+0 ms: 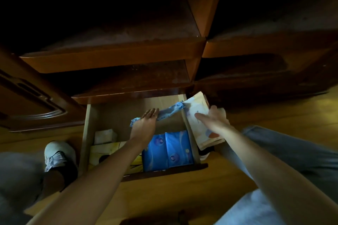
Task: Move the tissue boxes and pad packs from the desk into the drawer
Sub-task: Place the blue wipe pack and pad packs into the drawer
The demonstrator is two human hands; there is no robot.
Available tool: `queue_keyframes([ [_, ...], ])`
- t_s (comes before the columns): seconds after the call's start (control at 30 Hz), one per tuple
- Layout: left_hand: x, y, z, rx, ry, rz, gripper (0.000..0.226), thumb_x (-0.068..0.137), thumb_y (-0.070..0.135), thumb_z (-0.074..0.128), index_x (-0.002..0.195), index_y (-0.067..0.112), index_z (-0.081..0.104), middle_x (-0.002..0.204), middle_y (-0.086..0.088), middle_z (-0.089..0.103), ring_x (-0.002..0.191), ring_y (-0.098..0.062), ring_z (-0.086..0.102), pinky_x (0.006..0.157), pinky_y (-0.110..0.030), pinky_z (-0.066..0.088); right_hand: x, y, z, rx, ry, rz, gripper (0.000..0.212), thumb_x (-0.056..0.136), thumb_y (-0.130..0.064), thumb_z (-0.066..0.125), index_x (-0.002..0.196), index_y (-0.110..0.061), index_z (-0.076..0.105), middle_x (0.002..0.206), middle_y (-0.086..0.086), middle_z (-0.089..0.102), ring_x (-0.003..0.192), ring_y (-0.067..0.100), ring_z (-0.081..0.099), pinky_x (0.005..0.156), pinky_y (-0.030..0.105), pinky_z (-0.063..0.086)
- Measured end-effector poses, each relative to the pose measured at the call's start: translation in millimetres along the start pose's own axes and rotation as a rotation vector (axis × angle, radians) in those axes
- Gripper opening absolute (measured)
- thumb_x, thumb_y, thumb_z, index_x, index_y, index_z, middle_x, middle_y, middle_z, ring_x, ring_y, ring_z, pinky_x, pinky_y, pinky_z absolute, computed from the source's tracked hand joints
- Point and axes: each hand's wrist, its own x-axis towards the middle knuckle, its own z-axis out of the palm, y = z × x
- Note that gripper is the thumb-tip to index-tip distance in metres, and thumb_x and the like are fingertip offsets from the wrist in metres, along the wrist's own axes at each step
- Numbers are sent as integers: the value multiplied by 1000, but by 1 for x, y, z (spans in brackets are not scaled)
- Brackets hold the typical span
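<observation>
The bottom drawer (86, 133) is pulled out below me. Inside lie two blue pad packs (168, 150) at the front right, a yellow-and-white tissue box (108, 151) at the front left, and a small white box (105, 136) behind it. My left hand (146, 124) reaches over the drawer with straight fingers and carries a long light-blue pack (170, 111) that spans to the drawer's right wall. My right hand (214, 118) grips a stack of pale tissue packs (199, 128) just outside that right wall.
Wooden shelves (113, 56) of the dark cabinet jut out above the drawer. A cabinet door (33, 104) stands at the left. My shoe (56, 153) and knees rest on the wooden floor (164, 197) on both sides of the drawer.
</observation>
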Motion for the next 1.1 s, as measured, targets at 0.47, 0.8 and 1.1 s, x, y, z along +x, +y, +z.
queue_keyframes([
  [0.47,45,-9,25,-53,-159,-96,53,95,33,59,146,26,46,148,-8,43,137,-30,42,101,-45,45,1,2,5,107,-73,-53,62,82,-61,61,121,-19,38,100,-1,59,85,25,66,72,48,61],
  [0.8,110,10,56,-41,-540,-63,113,85,59,71,159,39,-12,168,-6,-22,154,-40,-15,116,-74,11,-4,-5,18,-19,44,-89,45,91,-61,54,107,-30,26,100,-6,58,85,29,71,70,50,60],
  [1.1,113,-30,50,176,-655,136,118,79,53,79,154,55,-11,168,-8,-19,153,-42,-17,107,-84,18,-3,-18,18,-49,59,-46,55,93,-59,57,124,-19,36,116,5,66,91,31,71,69,51,61],
])
